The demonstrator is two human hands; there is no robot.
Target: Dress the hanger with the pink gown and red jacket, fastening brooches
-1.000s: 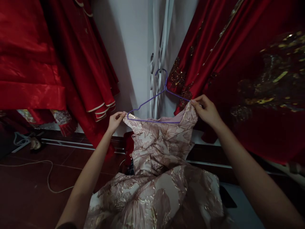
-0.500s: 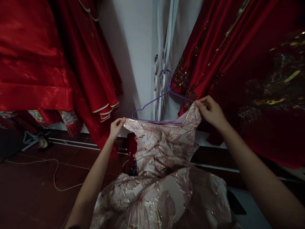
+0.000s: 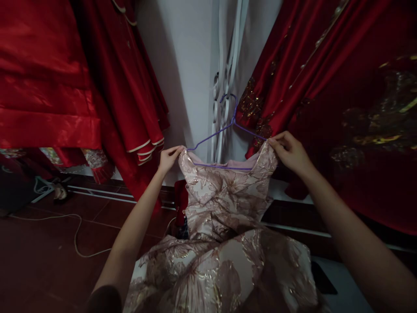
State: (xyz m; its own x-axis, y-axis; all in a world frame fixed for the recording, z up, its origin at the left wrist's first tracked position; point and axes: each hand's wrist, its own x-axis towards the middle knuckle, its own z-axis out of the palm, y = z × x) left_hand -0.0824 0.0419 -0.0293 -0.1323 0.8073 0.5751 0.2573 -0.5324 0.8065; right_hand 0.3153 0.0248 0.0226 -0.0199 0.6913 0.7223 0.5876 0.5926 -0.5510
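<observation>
Centrally, head view: dress (image 3: 224, 195), pale pink floral cloth, crinkled, gold-glinting, its shoulders over a thin purple hanger (image 3: 215, 134) with curved hook. Left hand (image 3: 168, 160): fingers pinched on one shoulder. Right hand (image 3: 291, 154): fingers pinched on the other. Behind: glossy red garments (image 3: 42, 65).

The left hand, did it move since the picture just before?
Yes: the left hand moved up and to the right, closer to the white metal rack.

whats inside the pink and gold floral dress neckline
Pink fabric lining and part of a thin purple hanger show; its shoulder ends and the deeper interior are covered.
</observation>
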